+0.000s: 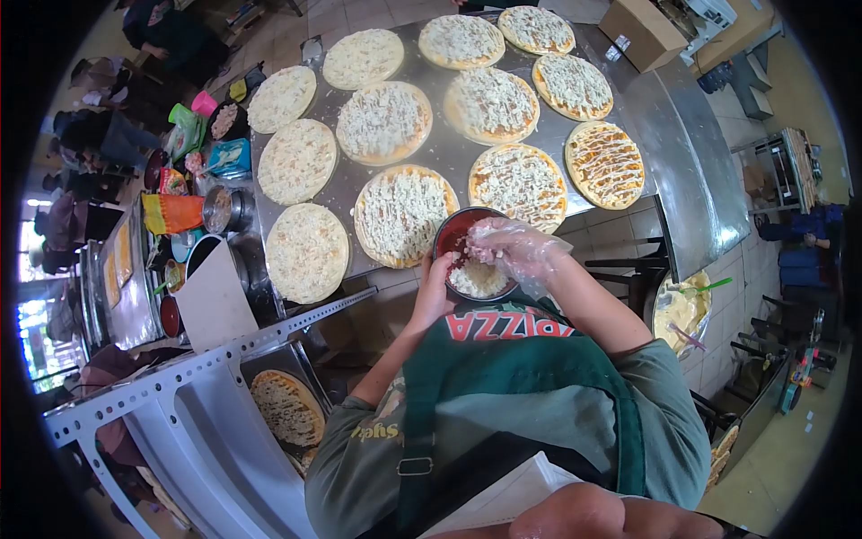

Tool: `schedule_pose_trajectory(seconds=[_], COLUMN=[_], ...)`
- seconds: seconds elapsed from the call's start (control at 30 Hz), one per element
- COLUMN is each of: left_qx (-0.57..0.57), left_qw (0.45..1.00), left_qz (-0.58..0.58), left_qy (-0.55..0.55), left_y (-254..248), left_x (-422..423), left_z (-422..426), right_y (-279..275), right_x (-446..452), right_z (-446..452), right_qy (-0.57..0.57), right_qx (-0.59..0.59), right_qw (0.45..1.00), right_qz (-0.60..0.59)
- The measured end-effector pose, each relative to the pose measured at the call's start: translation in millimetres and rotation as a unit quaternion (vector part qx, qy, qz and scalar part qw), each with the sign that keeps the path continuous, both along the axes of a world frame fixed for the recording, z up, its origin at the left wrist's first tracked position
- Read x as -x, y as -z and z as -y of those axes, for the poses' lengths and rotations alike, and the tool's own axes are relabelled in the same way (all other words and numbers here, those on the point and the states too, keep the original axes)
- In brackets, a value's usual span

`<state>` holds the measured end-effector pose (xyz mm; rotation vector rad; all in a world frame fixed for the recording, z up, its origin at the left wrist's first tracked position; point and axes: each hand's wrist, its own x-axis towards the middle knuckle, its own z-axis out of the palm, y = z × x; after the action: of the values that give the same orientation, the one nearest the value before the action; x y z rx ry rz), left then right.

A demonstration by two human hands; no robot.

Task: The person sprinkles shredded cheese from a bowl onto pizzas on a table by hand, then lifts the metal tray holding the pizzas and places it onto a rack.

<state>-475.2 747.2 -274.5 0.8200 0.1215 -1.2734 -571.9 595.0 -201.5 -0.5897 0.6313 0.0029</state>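
Observation:
My left hand [436, 289] grips the near-left rim of a dark bowl [444, 235] with a red inside, held against my apron front. Crumbly grated white cheese [480, 279] lies in the bowl. My right hand [510, 244], in a clear plastic glove, is over and inside the bowl, its fingers curled together around some cheese. Just beyond the bowl are a pizza [406, 216] and another pizza [518, 187], both strewn with cheese over sauce. To the right, a pizza [606, 165] shows orange-brown topping and pale sauce stripes.
Several cheese-covered pizzas [384, 122] fill the steel table [642, 112]. Bowls and bags, including an orange bag [172, 213], crowd its left side. A perforated metal rack [193, 368] stands at my left. A cardboard box [642, 34] sits at the far right. Other people [108, 135] are at left.

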Motion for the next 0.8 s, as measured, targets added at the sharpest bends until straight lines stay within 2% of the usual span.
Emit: schedule_pose_trajectory(seconds=[0.03, 0.1, 0.23, 0.3, 0.4, 0.47, 0.5, 0.57, 0.63, 0.7, 0.77, 0.8], left_qx=[-0.002, -0.009, -0.014, -0.018, -0.107, -0.116, -0.123, -0.094, -0.116, -0.133, -0.149, -0.152], left_qw=[1.000, 1.000, 1.000, 1.000, 0.994, 0.993, 0.992, 0.996, 0.992, 0.989, 0.984, 0.983], left_qz=[-0.001, 0.005, 0.002, -0.014, 0.007, 0.016, 0.028, 0.003, -0.041, -0.060, -0.079, -0.077], left_qy=[-0.002, -0.007, 0.007, 0.008, 0.002, -0.002, -0.003, -0.005, 0.005, 0.029, 0.053, 0.067], left_y=[1, 1, -1, -4, -22, -18, -12, 33, 41, 42, 44, 51], left_x=[2, 7, 13, 17, 19, 22, 24, 31, 34, 38, 43, 46], left_z=[-1, -1, -6, -9, -15, -20, -23, -35, -36, -33, -25, -21], right_y=[-3, -12, -12, -9, -9, 6, 21, 28, 20, 27, 29, 25], right_x=[3, 10, 26, 37, 48, 57, 61, 61, 53, 44, 36, 31], right_z=[-1, -2, 14, 33, 54, 71, 79, 86, 89, 93, 93, 89], right_qy=[-0.002, 0.064, 0.111, 0.099, 0.145, 0.148, 0.164, 0.178, 0.038, 0.007, -0.149, -0.150], right_qx=[-0.002, -0.050, -0.048, 0.023, 0.119, 0.143, 0.152, 0.159, 0.227, 0.239, 0.410, 0.410], right_qw=[1.000, 0.997, 0.993, 0.994, 0.979, 0.972, 0.968, 0.963, 0.963, 0.960, 0.897, 0.897], right_qz=[-0.001, -0.002, -0.002, 0.025, -0.083, -0.111, -0.118, -0.127, -0.141, -0.146, -0.074, -0.073])
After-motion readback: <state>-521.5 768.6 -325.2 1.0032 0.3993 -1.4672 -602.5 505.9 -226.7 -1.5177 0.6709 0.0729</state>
